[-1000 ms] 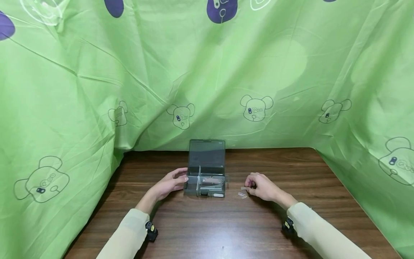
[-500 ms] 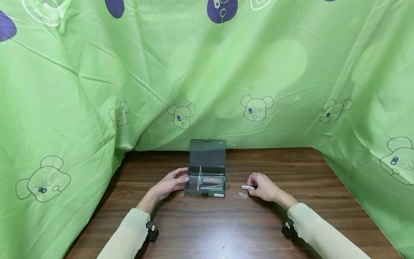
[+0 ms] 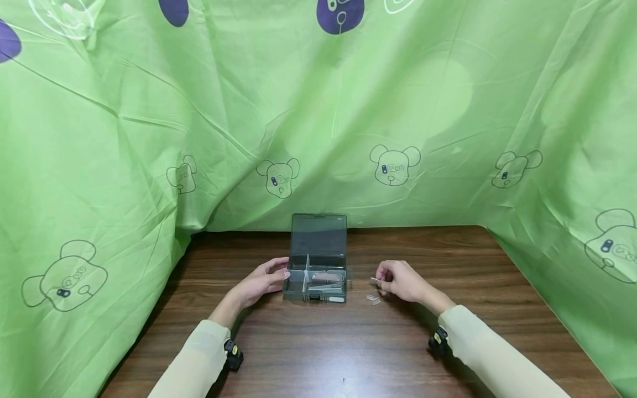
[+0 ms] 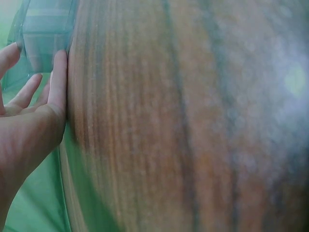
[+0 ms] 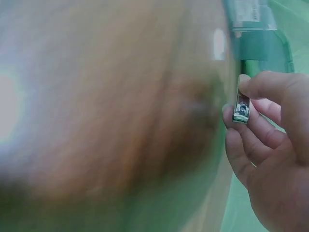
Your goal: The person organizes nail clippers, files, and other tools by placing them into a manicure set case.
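Note:
A small grey plastic box (image 3: 315, 276) with dividers stands in the middle of the wooden table (image 3: 318, 342), its lid raised at the back. Several small pale pieces lie in its right compartments. My left hand (image 3: 264, 282) rests against the box's left side with straight fingers (image 4: 58, 82). My right hand (image 3: 398, 281) is lifted a little off the table to the right of the box and pinches a small metal clip (image 5: 240, 107) between thumb and fingers. One clear piece (image 3: 372, 299) lies on the table just below that hand.
A green cloth (image 3: 318, 110) printed with bears hangs behind the table and falls along both sides. The box (image 5: 253, 21) appears blurred at the top of the right wrist view.
My right hand has picked one small piece off the table and raised it slightly, moving a little toward the box. The left hand and the box have stayed put.

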Demonstrator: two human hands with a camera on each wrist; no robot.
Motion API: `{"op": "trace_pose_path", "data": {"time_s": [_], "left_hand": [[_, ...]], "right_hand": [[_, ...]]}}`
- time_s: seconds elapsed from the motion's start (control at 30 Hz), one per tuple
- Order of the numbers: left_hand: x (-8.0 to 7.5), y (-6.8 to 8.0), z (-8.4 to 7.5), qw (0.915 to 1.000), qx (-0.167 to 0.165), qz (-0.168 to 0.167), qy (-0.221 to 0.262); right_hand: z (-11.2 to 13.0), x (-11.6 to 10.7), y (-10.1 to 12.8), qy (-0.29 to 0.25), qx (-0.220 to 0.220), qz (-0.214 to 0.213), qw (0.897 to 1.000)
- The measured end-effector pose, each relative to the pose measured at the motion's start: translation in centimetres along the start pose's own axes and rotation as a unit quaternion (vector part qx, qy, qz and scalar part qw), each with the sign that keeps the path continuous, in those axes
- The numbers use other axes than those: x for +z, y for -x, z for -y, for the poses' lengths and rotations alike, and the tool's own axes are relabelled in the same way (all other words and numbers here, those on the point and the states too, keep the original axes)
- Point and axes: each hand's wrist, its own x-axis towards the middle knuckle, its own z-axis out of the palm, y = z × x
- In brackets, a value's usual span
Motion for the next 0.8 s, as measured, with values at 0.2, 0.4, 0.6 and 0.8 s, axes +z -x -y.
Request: {"op": "trace_pose_path", "data": {"time_s": [0.2, 0.4, 0.6, 0.8], "left_hand": [[0.1, 0.1, -0.1, 1.0, -0.001, -0.003, 0.003], [0.3, 0.2, -0.3, 1.0, 0.0, 0.003, 0.004], [0.2, 0.2, 0.0, 1.0, 0.0, -0.004, 0.006], [0.1, 0.0, 0.0, 1.0, 0.004, 0.002, 0.007]], "right_hand": [[1.8, -0.3, -2.4, -0.019, -0.013, -0.009, 1.0], [3.5, -0.4, -4.8, -0.022, -0.026, -0.017, 0.999], [5.4, 0.6, -7.2, -0.037, -0.039, -0.026, 0.998], [6.9, 1.9, -9.3, -0.034, -0.047, -0.028, 0.998]]}}
